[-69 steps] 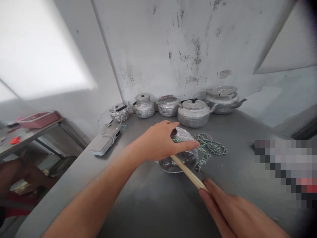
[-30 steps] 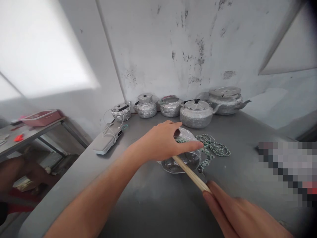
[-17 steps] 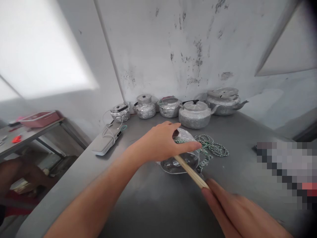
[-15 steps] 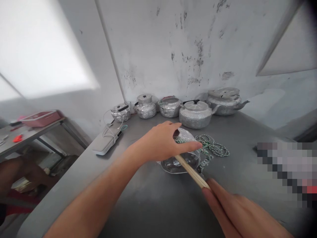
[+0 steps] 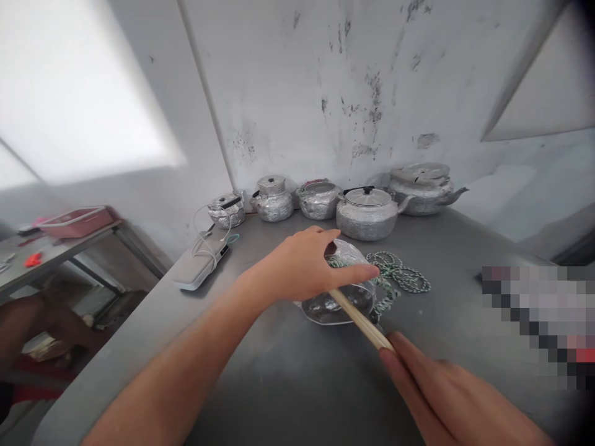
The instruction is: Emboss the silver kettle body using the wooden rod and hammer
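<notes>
A dented silver metal pot (image 5: 335,308) lies tilted on the grey table, its open mouth facing me. Over its top rests my left hand (image 5: 307,263), palm down, thumb stretched along the upper side and the other fingers curved behind it, partly hidden. Green-and-white braided cord (image 5: 400,275) shows under the thumb and lies in loops to the right of the pot. My right hand (image 5: 423,378) is closed around pale wooden sticks (image 5: 360,317). Their far end reaches into the pot's mouth beneath my left palm; the tip is hidden.
Several silver kettles and pots, among them a lidded kettle (image 5: 367,214), stand along the wall. A grey power bank (image 5: 198,266) with a white cable lies at the left edge. Another table holds a pink tray (image 5: 77,224). A person's arm (image 5: 28,328) shows at lower left.
The wooden sticks and right hand have shifted very slightly. My left hand keeps its place on the pot.
</notes>
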Available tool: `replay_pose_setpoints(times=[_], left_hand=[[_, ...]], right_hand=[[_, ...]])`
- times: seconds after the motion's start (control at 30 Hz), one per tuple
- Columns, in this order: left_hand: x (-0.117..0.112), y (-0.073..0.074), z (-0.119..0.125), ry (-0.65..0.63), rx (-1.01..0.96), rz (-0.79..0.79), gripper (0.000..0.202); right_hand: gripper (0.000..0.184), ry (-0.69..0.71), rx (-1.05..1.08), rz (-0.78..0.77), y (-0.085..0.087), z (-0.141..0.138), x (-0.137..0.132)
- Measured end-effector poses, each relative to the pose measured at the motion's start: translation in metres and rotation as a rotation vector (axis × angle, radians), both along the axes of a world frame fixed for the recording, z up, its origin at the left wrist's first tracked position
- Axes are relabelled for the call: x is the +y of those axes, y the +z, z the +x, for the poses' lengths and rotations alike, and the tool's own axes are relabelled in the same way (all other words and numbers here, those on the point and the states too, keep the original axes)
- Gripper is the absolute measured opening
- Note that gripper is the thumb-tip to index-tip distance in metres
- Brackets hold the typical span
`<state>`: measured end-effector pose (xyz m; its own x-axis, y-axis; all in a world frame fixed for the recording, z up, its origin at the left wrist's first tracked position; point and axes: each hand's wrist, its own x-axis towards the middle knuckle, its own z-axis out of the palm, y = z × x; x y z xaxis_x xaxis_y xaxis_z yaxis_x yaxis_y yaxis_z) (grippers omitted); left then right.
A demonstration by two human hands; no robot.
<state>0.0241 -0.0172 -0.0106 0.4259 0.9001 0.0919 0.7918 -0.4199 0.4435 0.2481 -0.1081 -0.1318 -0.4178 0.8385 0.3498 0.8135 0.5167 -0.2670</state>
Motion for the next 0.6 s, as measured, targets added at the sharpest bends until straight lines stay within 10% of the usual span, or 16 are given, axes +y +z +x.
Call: replay_pose_setpoints(times=[0.6], left_hand=[[0.0000,-0.0002,-0.0011,-0.014,-0.026,-0.013,0.102]], right_hand=[[0.042,-0.023,-0.042,-0.059,0.0032,0.0006,0.0026]])
